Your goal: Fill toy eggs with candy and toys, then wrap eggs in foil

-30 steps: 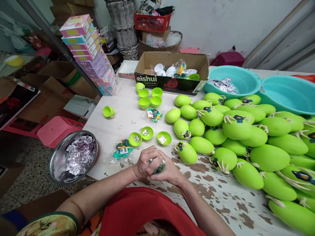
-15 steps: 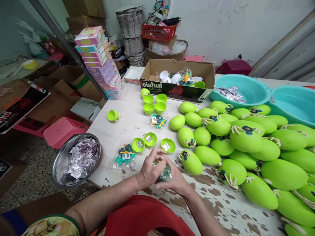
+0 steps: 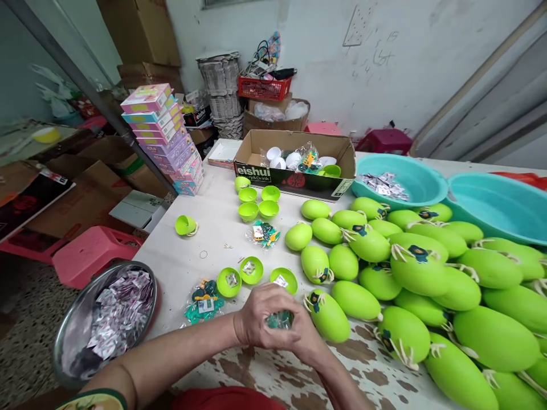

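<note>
My left hand point(image 3: 260, 319) and my right hand point(image 3: 305, 336) are pressed together over the near part of the white table point(image 3: 205, 228), both closed round a small clear bag with green toy parts point(image 3: 280, 320). Just beyond my fingers lie three open green half shells point(image 3: 251, 271), each with a small silver packet inside. Another bagged toy point(image 3: 203, 302) lies to the left of my hands. A closed green egg point(image 3: 329, 314) with a dark print lies right beside my right hand.
A heap of several closed green eggs point(image 3: 427, 267) fills the table's right side. Two teal basins point(image 3: 405, 176) and a cardboard box point(image 3: 294, 156) stand at the back. A steel bowl of silver packets point(image 3: 106, 319) sits off the left edge. More half shells point(image 3: 256, 202) lie mid-table.
My hands stay together on the small bag, fingers shifting and closing tighter round it. The view has tilted up, so more of the back wall shows.
</note>
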`<control>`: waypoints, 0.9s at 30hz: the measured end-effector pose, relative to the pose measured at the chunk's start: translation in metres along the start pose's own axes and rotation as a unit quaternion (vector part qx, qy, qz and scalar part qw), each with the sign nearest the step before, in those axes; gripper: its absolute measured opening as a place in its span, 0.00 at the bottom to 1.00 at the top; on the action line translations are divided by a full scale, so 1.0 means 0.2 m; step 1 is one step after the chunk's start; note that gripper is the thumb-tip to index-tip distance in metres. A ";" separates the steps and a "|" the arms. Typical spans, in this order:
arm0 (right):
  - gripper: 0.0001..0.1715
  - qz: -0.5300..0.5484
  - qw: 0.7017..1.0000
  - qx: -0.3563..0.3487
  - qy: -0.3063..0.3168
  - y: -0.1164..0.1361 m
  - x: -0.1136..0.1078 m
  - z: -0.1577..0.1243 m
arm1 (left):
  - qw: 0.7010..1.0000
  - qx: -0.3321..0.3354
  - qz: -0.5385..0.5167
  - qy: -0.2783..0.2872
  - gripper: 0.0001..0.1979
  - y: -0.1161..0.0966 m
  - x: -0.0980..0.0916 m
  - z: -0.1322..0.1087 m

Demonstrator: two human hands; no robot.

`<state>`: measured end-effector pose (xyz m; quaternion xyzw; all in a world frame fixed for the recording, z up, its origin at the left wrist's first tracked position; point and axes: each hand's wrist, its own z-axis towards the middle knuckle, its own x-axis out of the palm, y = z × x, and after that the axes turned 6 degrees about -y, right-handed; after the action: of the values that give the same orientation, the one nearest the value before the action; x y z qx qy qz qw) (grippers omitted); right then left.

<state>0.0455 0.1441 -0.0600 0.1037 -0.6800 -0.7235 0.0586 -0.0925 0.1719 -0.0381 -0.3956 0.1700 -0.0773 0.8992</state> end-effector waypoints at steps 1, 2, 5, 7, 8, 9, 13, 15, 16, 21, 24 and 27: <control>0.17 -0.009 0.999 0.027 -0.031 -0.02 -0.01 0.01 | 0.999 -0.030 0.020 0.013 0.20 0.01 0.00 0.03; 0.21 -0.018 0.997 0.053 -0.062 -0.04 -0.01 0.02 | 0.996 -0.078 0.031 0.022 0.22 0.02 0.01 0.06; 0.31 -0.027 0.988 0.102 -0.111 -0.08 -0.03 0.04 | 0.968 -0.251 -0.005 0.003 0.26 0.04 0.03 0.12; 0.36 -0.001 0.989 0.115 -0.095 -0.07 -0.05 0.06 | 0.946 -0.319 -0.032 -0.039 0.25 0.06 0.05 0.15; 0.39 0.015 0.989 0.121 -0.082 -0.06 -0.07 0.07 | 0.937 -0.342 -0.044 -0.057 0.21 0.07 0.07 0.15; 0.44 0.028 0.989 0.126 -0.072 -0.06 -0.09 0.08 | 0.930 -0.357 -0.054 -0.070 0.18 0.08 0.09 0.16; 0.45 0.033 0.984 0.133 -0.111 -0.09 -0.17 0.13 | 0.948 -0.314 -0.041 -0.015 0.27 0.14 0.15 0.18; 0.39 0.030 0.980 0.143 -0.133 -0.12 -0.21 0.13 | 0.960 -0.269 -0.051 0.057 0.36 0.22 0.12 0.21; 0.37 0.032 0.979 0.148 -0.138 -0.13 -0.23 0.13 | 0.960 -0.262 -0.061 0.071 0.38 0.28 0.09 0.24; 0.36 0.040 0.966 0.183 -0.178 -0.19 -0.27 0.06 | 0.900 -0.348 0.219 -0.143 0.22 0.78 -0.25 0.43; 0.38 0.054 0.954 0.203 -0.216 -0.22 -0.27 0.01 | 0.871 -0.384 0.270 -0.146 0.08 1.03 -0.47 0.44; 0.40 0.046 0.950 0.212 -0.224 -0.25 -0.26 -0.03 | 0.852 -0.429 0.251 -0.165 0.04 1.12 -0.62 0.33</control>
<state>0.1006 0.1537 -0.1066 -0.0825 -0.8172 -0.5639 -0.0857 -0.1831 0.4025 -0.1306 -0.6927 0.1288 0.2980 0.6441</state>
